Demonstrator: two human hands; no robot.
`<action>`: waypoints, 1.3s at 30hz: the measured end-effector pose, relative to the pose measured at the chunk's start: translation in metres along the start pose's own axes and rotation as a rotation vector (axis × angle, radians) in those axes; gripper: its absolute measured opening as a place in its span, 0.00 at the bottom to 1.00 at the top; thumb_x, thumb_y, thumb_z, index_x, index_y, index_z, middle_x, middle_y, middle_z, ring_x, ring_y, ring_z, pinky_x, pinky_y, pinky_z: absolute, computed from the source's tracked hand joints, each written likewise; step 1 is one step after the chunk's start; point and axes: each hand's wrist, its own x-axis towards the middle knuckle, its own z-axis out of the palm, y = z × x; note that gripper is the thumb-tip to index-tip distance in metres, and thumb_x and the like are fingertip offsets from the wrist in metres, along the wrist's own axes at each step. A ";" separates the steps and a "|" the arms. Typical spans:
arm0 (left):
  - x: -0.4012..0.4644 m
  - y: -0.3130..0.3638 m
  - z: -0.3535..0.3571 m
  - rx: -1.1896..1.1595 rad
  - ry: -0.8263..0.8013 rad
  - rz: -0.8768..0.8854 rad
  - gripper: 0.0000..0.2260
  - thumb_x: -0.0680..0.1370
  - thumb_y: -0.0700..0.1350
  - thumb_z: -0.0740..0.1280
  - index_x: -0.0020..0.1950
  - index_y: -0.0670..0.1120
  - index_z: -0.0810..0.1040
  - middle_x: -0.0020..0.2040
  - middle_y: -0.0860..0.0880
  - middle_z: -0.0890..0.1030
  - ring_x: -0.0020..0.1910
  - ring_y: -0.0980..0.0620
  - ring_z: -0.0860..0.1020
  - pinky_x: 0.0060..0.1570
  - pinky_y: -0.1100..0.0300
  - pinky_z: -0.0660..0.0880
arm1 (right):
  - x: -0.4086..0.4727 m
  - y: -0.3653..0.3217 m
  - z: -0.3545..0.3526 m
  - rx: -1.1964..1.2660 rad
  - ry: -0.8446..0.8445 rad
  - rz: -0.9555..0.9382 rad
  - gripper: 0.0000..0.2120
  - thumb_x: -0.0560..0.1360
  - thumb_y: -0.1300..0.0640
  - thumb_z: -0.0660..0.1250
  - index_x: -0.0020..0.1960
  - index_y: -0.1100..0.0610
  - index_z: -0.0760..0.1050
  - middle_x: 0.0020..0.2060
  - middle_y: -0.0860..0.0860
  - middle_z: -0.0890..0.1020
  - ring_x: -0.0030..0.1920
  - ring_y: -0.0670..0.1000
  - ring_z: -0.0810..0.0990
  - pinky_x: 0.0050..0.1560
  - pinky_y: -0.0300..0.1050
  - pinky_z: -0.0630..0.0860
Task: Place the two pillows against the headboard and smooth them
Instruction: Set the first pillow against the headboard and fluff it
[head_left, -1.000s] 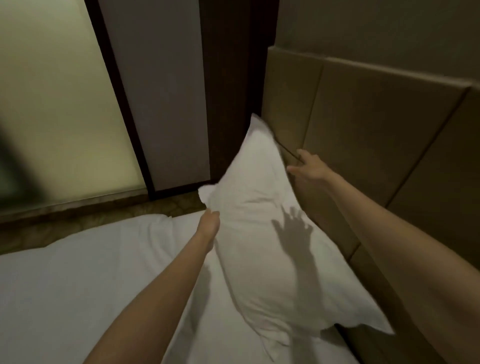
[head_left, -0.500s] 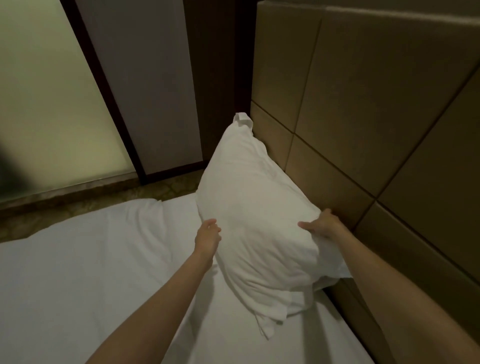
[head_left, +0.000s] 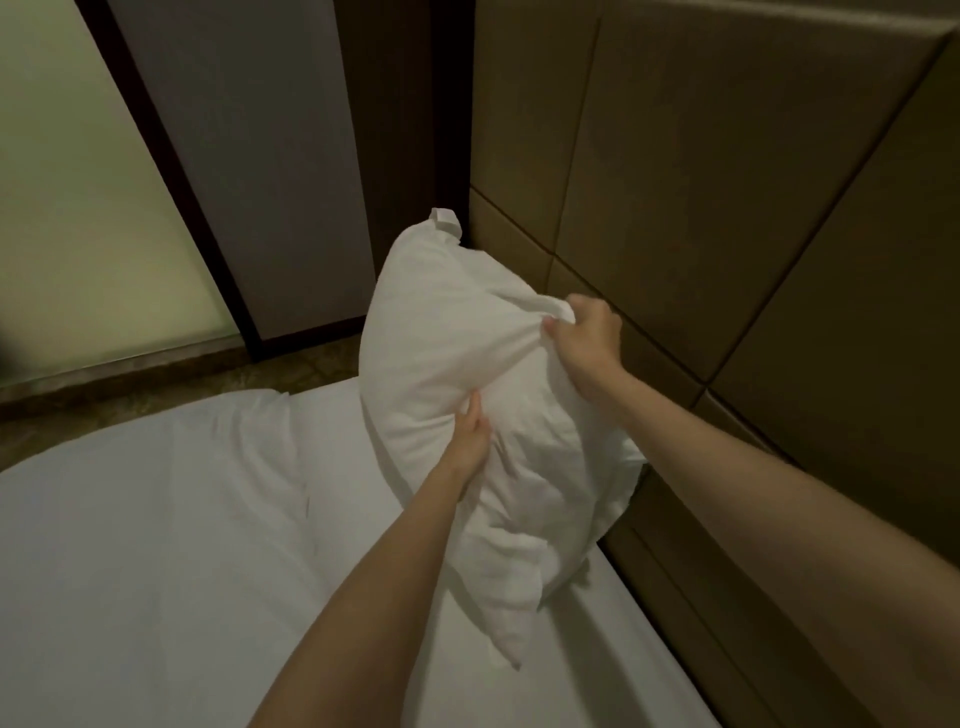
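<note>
One white pillow (head_left: 447, 343) stands tilted on the white bed (head_left: 156, 545), its far top corner close to the tan padded headboard (head_left: 727, 208). My right hand (head_left: 587, 338) pinches a bunch of the pillowcase on the headboard side. My left hand (head_left: 467, 436) grips the front face of the same pillow, low down. The pillow's lower end looks bunched and lifted off the sheet. No second pillow is in sight.
A dark wooden post (head_left: 405, 156) stands at the headboard's end. Behind the bed are a grey panel (head_left: 234, 156), a frosted glass pane (head_left: 78, 208) and a strip of brown floor (head_left: 156, 384).
My right hand has moved from the pillow's lower right edge up along its headboard side and gathered the cloth. My left hand has shifted to the front face. The pillow is more bunched and raised.
</note>
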 end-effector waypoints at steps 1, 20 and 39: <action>0.004 0.001 0.000 0.006 -0.019 0.007 0.23 0.84 0.49 0.46 0.78 0.51 0.44 0.79 0.46 0.45 0.78 0.48 0.48 0.76 0.54 0.48 | 0.002 0.000 -0.004 0.018 0.041 0.001 0.11 0.74 0.56 0.66 0.39 0.64 0.72 0.37 0.55 0.77 0.40 0.56 0.76 0.39 0.51 0.72; -0.082 0.018 -0.017 0.018 -0.005 -0.157 0.17 0.79 0.40 0.59 0.68 0.41 0.71 0.64 0.42 0.74 0.52 0.47 0.76 0.50 0.58 0.69 | -0.060 0.061 -0.094 -0.604 -0.118 0.046 0.09 0.78 0.65 0.58 0.57 0.60 0.66 0.53 0.62 0.78 0.51 0.63 0.78 0.47 0.58 0.77; -0.317 0.048 -0.042 -0.014 0.106 -0.013 0.12 0.80 0.43 0.57 0.55 0.41 0.78 0.47 0.46 0.81 0.42 0.50 0.79 0.42 0.63 0.73 | -0.253 -0.020 -0.171 -0.246 -0.154 0.074 0.08 0.71 0.69 0.60 0.39 0.61 0.76 0.42 0.57 0.79 0.44 0.58 0.79 0.44 0.54 0.79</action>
